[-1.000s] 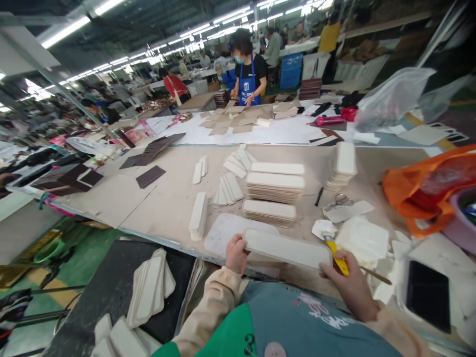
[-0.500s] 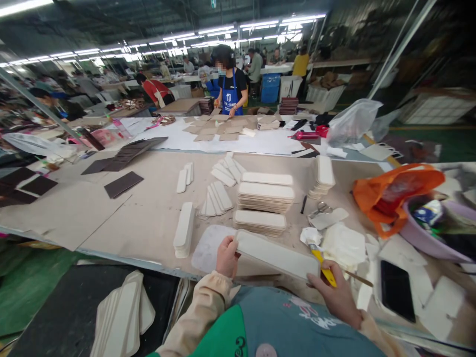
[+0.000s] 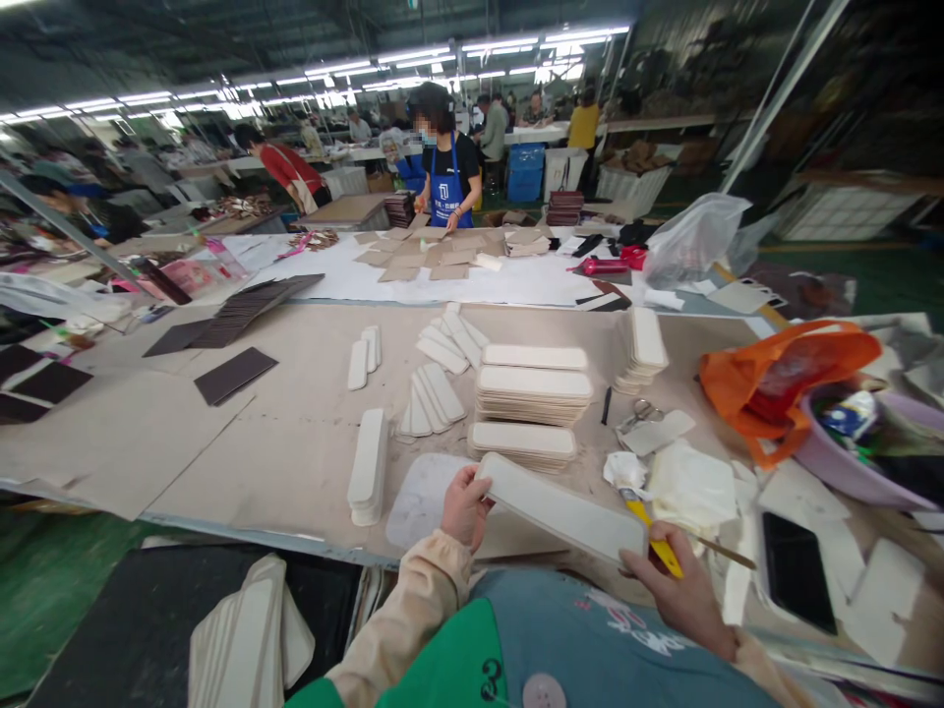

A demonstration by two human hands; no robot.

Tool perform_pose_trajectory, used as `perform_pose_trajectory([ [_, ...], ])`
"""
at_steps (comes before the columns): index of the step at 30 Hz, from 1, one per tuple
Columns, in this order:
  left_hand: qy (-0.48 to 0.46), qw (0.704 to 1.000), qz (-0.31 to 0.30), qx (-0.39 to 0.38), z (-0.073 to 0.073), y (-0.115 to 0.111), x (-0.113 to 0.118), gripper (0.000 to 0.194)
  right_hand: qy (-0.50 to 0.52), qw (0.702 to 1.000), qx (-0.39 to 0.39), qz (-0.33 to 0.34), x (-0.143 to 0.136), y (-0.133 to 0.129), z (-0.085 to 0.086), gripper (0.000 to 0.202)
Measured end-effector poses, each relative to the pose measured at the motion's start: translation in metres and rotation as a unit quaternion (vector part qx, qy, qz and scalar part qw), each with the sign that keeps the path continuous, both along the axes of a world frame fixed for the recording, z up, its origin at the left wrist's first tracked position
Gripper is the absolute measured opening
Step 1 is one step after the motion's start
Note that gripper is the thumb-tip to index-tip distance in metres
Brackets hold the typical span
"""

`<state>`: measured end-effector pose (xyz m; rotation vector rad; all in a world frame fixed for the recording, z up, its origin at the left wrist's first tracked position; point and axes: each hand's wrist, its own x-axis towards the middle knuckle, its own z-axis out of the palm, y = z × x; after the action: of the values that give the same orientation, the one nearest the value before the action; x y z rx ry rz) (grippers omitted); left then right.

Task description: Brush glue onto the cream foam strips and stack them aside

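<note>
A long pale strip with rounded ends (image 3: 564,506) is held between my two hands, tilted down to the right. My left hand (image 3: 466,506) pinches its left end. At the right end, my right hand (image 3: 678,580) grips the strip and also a yellow-handled brush (image 3: 656,531), whose tip is by a crumpled white wad (image 3: 623,470). Just beyond the strip stand stacks of similar strips (image 3: 532,393). A narrow upright-looking pile (image 3: 367,462) lies left of my left hand, beside a translucent sheet (image 3: 420,500).
Scissors (image 3: 640,415), an orange bag (image 3: 782,379), a purple basin (image 3: 862,482) and a black phone (image 3: 796,570) lie to the right. Dark panels (image 3: 236,376) are at the left. More strips (image 3: 247,639) rest on a lower black surface. A person in a blue apron (image 3: 448,187) stands across.
The view has shifted slightly. Both hands, with the strip and brush, appear a little farther right and lower in the picture. Their hold looks the same.
</note>
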<state>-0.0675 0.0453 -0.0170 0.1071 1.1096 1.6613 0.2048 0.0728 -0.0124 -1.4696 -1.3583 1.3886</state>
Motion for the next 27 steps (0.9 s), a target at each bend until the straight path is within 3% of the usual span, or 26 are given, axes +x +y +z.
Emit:
perform_pose_trajectory([
  [12, 0.027, 0.999, 0.005, -0.023, -0.011, 0.004, -0.008, 0.031, -0.08, 0.995, 0.059, 0.015, -0.005, 0.001, 0.001, 0.038],
  [20, 0.029, 0.999, 0.011, -0.02, -0.016, 0.006, -0.005, 0.032, -0.023, 0.999, 0.029, 0.006, -0.007, 0.003, -0.007, 0.039],
  [27, 0.041, 0.999, -0.004, -0.024, -0.016, 0.009, -0.005, 0.028, 0.054, 0.998, 0.016, -0.012, -0.017, 0.006, 0.007, 0.04],
])
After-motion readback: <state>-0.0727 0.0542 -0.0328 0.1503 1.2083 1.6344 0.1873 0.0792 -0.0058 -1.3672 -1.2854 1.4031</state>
